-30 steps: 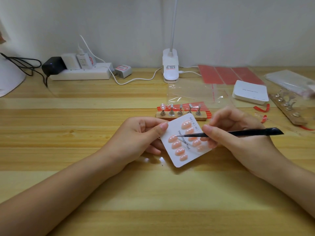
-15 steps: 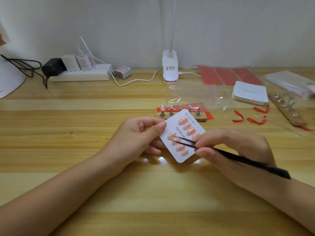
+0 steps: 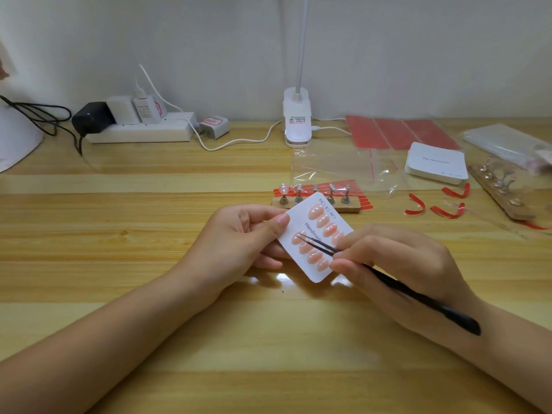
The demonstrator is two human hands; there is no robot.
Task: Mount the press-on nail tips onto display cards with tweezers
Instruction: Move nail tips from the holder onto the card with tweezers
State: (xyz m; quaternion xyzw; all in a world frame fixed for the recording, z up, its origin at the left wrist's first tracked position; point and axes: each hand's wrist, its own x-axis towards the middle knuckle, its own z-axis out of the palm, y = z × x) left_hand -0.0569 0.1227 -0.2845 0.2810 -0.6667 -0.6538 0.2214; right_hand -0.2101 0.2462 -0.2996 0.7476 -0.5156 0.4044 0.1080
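On the striped wooden desk (image 3: 149, 264), holding the white printed display card (image 3: 321, 265) of peach nail tips (image 3: 316, 254) in the left hand (image 3: 239, 240) – now swinging the black pointed tweezers (image 3: 388, 282), pinched by the right hand (image 3: 397, 264), handle back toward the wrist, tips onto the lower row, probably seating or checking a tip.

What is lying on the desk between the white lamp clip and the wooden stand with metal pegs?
In the head view, a clear plastic bag lies between the lamp clip and the wooden stand.

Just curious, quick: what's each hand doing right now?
Left hand: holds the card by its edge.
Right hand: grips the tweezers.
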